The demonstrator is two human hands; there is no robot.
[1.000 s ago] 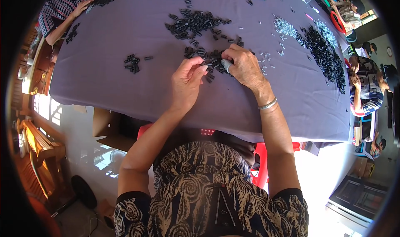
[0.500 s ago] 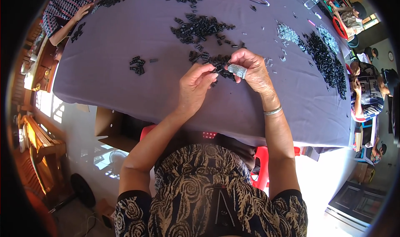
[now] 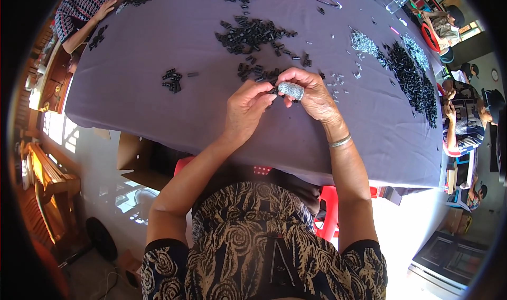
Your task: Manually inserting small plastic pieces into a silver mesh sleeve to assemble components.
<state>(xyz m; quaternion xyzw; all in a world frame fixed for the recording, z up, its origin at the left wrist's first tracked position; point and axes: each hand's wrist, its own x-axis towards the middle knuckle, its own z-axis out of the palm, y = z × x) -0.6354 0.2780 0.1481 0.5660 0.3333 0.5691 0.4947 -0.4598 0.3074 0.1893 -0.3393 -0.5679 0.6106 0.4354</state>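
My left hand (image 3: 245, 110) is closed in a pinch, a small black cylindrical piece (image 3: 273, 90) between thumb and fingertips. Right beside it, my right hand (image 3: 314, 97) is closed too, its fingertips meeting the left ones at that piece. A silver, rough-looking wrap (image 3: 291, 90) covers one finger of the right hand; whatever its fingertips grip is too small to tell. Just beyond the hands lies a loose pile of black pieces (image 3: 253, 69), partly hidden by them. Farther off sits a larger heap of similar black pieces (image 3: 245, 36).
A purple-grey cloth (image 3: 132, 99) covers the table. To the left is a small black cluster (image 3: 171, 81). Clear pieces (image 3: 363, 42) and a long black heap (image 3: 414, 83) lie at the right. A co-worker's hand (image 3: 107, 8) rests at the far left; other people sit at the right.
My right hand has moved left and met my left hand at the small black piece. The silver wrap has turned more toward view. The left hand has barely moved.
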